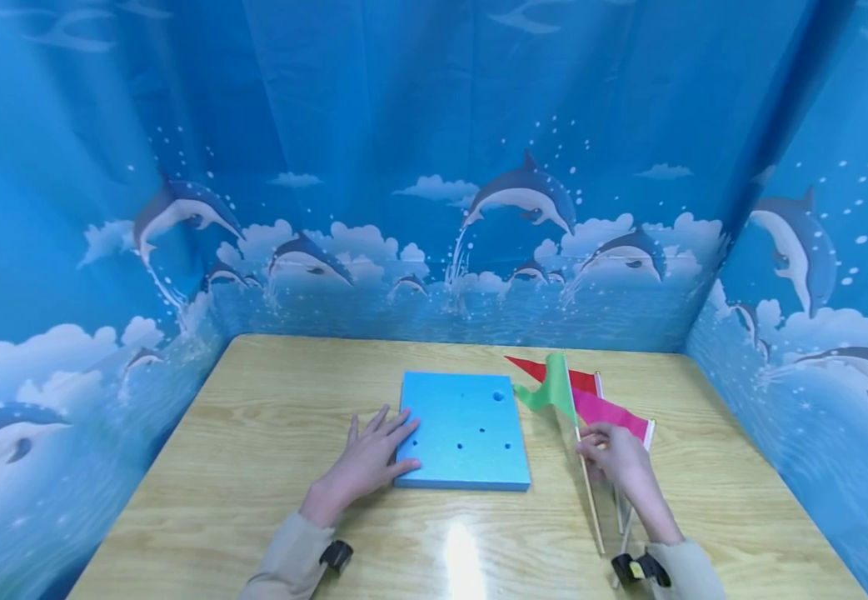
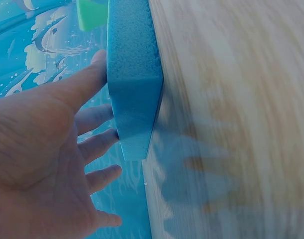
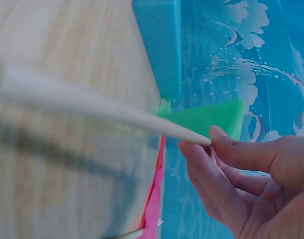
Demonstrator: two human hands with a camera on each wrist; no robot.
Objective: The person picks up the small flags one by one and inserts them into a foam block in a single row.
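A square blue foam block [image 1: 464, 429] with several holes lies flat on the wooden table [image 1: 254, 433]. My left hand [image 1: 385, 433] rests with spread, straight fingers against the block's left edge [image 2: 134, 74]; the left wrist view shows the fingers [image 2: 99, 117] touching its side. My right hand [image 1: 587, 440] pinches the wooden stick [image 3: 92, 107] of a green flag [image 1: 554, 387] between thumb and fingers, just right of the block. A red flag [image 1: 580, 379] and a pink flag [image 1: 610, 410] lie on the table beside that hand.
Blue curtains printed with dolphins [image 1: 524, 196] wall in the table on the left, back and right. Bare tabletop stretches left of the block and along the front edge. The other flags' sticks [image 1: 621, 521] run under my right wrist.
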